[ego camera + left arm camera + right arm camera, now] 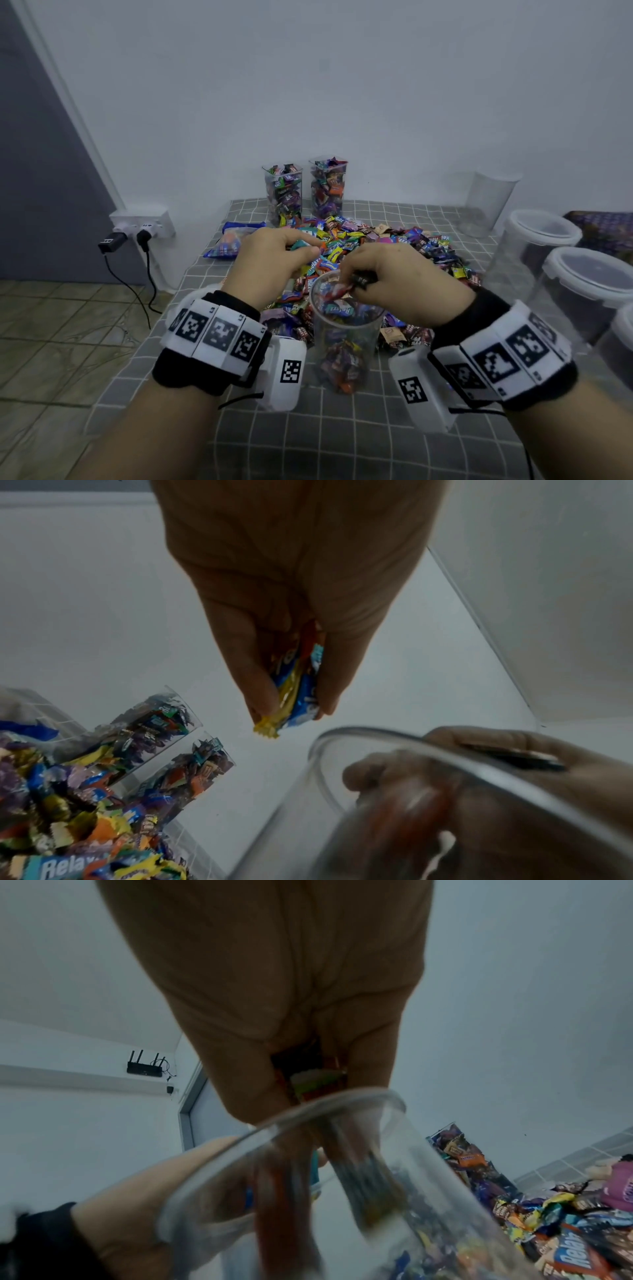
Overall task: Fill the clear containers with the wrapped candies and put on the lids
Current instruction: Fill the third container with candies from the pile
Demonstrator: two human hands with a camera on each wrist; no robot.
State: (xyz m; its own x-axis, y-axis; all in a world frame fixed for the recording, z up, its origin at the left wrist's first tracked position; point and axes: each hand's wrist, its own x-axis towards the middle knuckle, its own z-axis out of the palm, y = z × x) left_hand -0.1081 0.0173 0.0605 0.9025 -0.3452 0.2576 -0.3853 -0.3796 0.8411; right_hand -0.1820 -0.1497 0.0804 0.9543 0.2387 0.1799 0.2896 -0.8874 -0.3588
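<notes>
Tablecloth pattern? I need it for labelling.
Grey tablecloth with a white grid of squares, clearest in the head view.

Home room: wall socket (pixel 144 224), router (pixel 144 1066).

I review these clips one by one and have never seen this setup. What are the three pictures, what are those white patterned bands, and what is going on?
No machine here: a person works bare-handed, wearing marker bands with a small camera on each wrist. The wide picture comes from a head camera; the other two look along each hand. On the checked cloth lies a candy pile. Two filled containers stand behind it; the lidded containers at right look empty. The left hand pinches a few candies. The right hand holds candies over the part-filled round container.
</notes>
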